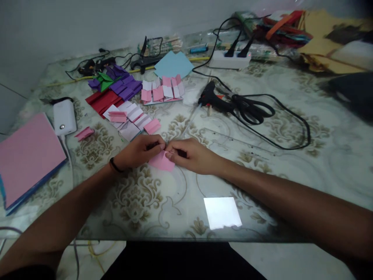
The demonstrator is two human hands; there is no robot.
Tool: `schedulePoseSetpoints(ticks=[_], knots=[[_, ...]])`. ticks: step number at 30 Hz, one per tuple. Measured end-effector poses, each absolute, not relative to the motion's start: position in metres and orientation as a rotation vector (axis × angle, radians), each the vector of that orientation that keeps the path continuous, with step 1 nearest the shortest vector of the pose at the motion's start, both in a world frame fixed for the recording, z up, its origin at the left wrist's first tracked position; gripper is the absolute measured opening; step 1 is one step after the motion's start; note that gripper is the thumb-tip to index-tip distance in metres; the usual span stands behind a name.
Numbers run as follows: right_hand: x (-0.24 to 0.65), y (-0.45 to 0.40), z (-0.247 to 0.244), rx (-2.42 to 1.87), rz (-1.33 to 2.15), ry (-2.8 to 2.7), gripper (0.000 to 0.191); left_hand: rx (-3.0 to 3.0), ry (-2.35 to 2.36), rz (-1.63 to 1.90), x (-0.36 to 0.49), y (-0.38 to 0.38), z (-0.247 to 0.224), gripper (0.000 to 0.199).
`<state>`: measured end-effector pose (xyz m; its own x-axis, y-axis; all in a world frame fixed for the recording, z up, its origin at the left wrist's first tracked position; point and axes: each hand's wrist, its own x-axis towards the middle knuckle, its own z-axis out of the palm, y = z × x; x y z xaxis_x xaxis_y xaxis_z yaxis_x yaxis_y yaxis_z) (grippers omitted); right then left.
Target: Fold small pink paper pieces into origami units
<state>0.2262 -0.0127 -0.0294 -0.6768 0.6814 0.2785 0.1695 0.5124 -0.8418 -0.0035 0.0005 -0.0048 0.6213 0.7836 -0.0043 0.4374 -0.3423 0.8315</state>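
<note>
Between my two hands is a small piece of pink paper (161, 162), its upper edge pinched at the fingertips. My left hand (142, 149) has thumb and forefinger closed on the paper's upper left. From the other side, my right hand (194, 155) grips the upper right edge with thumb and finger. Just beyond my left hand lie folded pink and white paper pieces (129, 121) in a cluster. A similar row of folded pieces (163, 90) sits farther back. One loose folded pink piece (84, 133) rests to the left.
A black glue gun (214, 98) with a coiled cord lies beyond my right hand, near a clear ruler (239, 143). Pink sheets (29, 159) and a white power bank (64, 117) are at left. Behind are light blue paper (174, 64) and a power strip (229, 60).
</note>
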Motion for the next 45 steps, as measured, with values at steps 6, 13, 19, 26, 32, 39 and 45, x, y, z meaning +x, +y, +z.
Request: schedulePoseSetpoints(ticks=[6,13,19,26,32,39,45], knots=[[0.2276,-0.0133,-0.028,-0.709,1.123,-2.171,0.024,1.987,0.954,0.509,-0.0033,0.0003,-0.0043,0.027],[0.2287,-0.0144,-0.0276,-0.742,1.134,-2.16,0.022,1.992,0.967,0.505,-0.0027,0.0012,-0.0045,0.028],[0.2284,-0.0139,-0.0291,-0.726,1.111,-2.161,0.022,1.984,0.961,0.501,-0.0029,0.0006,-0.0053,0.026],[0.2276,-0.0134,-0.0297,-0.698,1.091,-2.166,0.02,2.002,0.965,0.513,-0.0025,-0.0001,-0.0047,0.025],[0.228,-0.0125,-0.0305,-0.68,1.076,-2.161,0.02,1.996,0.956,0.523,-0.0026,0.0003,-0.0056,0.025],[0.2275,-0.0127,-0.0307,-0.665,1.075,-2.152,0.02,2.022,0.956,0.516,-0.0044,0.0004,-0.0076,0.025],[0.2282,-0.0124,-0.0314,-0.664,1.079,-2.151,0.019,2.044,0.961,0.518,-0.0054,0.0007,-0.0085,0.026]])
